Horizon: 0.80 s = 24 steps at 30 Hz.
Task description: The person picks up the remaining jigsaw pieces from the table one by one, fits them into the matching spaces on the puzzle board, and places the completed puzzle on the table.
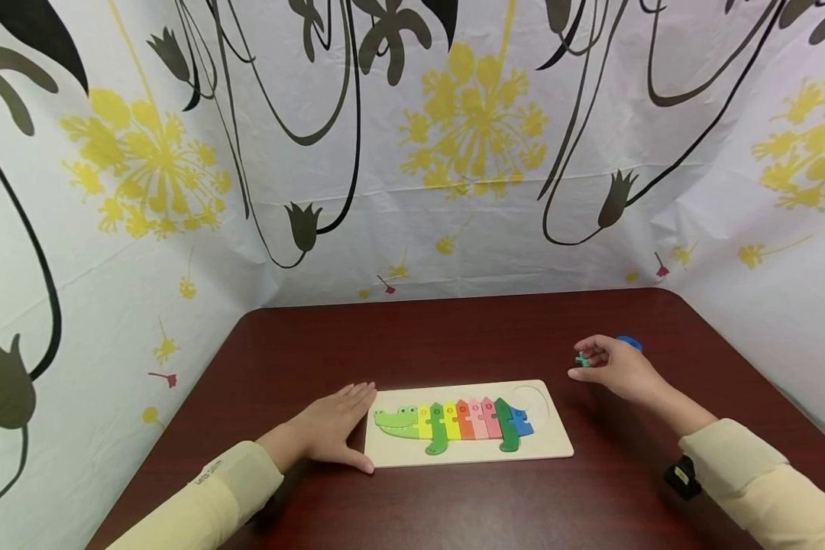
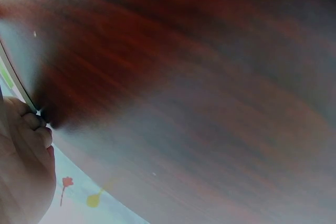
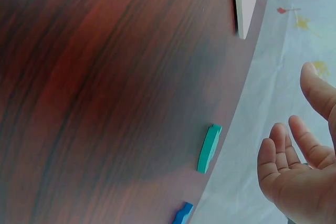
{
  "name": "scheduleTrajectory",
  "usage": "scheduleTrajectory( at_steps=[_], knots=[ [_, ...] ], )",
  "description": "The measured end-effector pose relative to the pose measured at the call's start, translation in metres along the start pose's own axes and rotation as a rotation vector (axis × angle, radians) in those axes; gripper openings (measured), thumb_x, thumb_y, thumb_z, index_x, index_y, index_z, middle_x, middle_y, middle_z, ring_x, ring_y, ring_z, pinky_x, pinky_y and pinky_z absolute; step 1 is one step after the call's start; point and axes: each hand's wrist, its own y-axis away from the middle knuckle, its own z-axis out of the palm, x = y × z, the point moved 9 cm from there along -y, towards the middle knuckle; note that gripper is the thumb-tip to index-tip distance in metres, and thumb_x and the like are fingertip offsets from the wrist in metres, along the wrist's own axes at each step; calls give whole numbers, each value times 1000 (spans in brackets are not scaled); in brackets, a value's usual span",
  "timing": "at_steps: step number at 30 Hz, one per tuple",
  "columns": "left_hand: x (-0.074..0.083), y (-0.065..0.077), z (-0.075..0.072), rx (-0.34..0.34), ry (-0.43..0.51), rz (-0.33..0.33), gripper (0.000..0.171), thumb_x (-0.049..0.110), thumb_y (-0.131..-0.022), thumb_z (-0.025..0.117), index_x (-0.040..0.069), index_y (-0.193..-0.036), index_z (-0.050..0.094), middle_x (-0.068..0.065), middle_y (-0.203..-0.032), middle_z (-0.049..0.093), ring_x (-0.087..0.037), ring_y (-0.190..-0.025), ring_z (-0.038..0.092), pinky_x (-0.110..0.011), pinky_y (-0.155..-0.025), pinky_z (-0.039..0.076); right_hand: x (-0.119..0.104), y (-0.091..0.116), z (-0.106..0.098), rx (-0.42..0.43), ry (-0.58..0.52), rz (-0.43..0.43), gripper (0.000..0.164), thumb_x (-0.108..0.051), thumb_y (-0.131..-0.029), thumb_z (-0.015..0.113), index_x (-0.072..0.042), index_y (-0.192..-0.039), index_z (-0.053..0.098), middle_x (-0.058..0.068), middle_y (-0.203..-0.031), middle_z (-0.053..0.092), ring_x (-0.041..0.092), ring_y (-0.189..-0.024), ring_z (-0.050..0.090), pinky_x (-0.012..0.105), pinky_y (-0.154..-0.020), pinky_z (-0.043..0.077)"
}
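A pale wooden puzzle board (image 1: pixel 553 447) lies on the table with a crocodile of colourful numbered pieces (image 1: pixel 448 420) set in it. My left hand (image 1: pixel 337 428) rests at the board's left edge, fingers straight and thumb along the near corner. Above the table to the right of the board, my right hand (image 1: pixel 612 370) hovers with fingers apart and loosely bent. A green puzzle piece (image 3: pixel 210 149) lies on the table below it, apart from the fingers in the right wrist view. Beyond that hand is a blue piece (image 1: pixel 629 342), partly hidden in the head view.
The dark red-brown table (image 1: pixel 454 504) ends at a white cloth (image 1: pixel 412 191) printed with flowers, hanging behind and at both sides. Near the right sleeve shows a black wrist device (image 1: pixel 683 477). A curved outline (image 1: pixel 539 391) marks the board's right end.
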Motion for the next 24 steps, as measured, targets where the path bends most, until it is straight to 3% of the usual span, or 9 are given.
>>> scheduleTrajectory(
  at_steps=[12,24],
  knots=[
    [1,0,-1,9,-5,10,122,89,-72,44,0,-154,20,-15,-159,18,-26,-146,16,-38,-117,17,20,-4,-15,39,34,57,56,-32,-88,73,7,-125,54,26,-114,58,36,-102,56,44,-79,52],
    [2,0,-2,4,6,8,122,88,-73,45,0,-154,21,-15,-159,19,-26,-146,16,-39,-117,17,43,-6,-15,38,75,100,61,-31,-88,73,12,-124,50,30,-115,55,42,-104,53,53,-82,49]
  ],
)
